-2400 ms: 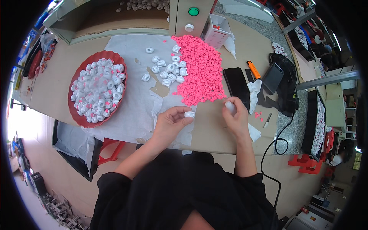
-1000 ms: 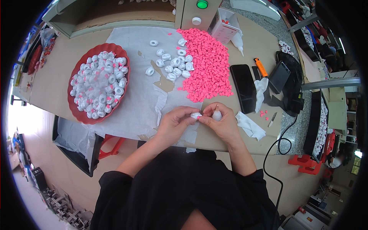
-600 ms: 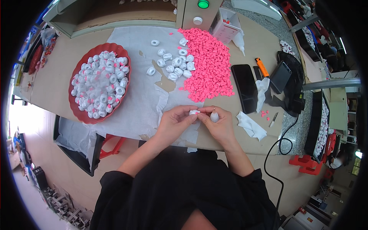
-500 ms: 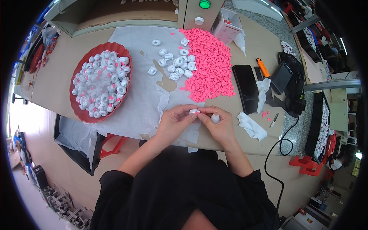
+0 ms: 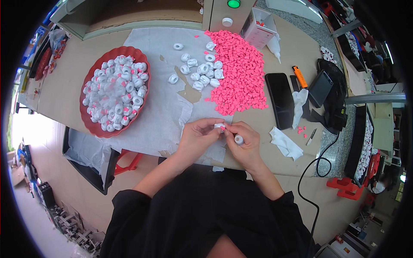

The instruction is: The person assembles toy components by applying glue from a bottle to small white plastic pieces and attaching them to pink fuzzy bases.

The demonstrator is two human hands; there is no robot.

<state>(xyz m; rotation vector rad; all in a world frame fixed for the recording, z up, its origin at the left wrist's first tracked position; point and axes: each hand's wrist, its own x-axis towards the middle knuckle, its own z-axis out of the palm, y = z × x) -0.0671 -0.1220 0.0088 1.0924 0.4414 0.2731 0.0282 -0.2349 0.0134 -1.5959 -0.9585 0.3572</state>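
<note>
In front of my body, my left hand (image 5: 194, 137) pinches a small white ring-shaped piece (image 5: 218, 125) between thumb and fingers. A bright pink bit (image 5: 223, 127) sits on its right side. The thumb and forefinger of my right hand (image 5: 246, 148) touch or nearly touch that bit. Tucked in the same hand is a small white bottle with a narrow tip (image 5: 238, 139). Beyond my hands lie several loose white ring-shaped pieces (image 5: 203, 69) beside a broad heap of pink bits (image 5: 238, 73).
A red scalloped bowl (image 5: 85, 119), piled with white pieces bearing pink bits, stands at the left on white paper (image 5: 161, 107). At the right lie a black phone (image 5: 278, 101), crumpled tissue (image 5: 286, 144), an orange-handled tool (image 5: 299, 77) and a small blade (image 5: 311, 136). A cable (image 5: 303, 193) hangs over the edge.
The bottle in my right hand has tilted, its tip turning from upward toward me. My right fingertips have shifted slightly at the pink bit. The whole view has moved a little.
</note>
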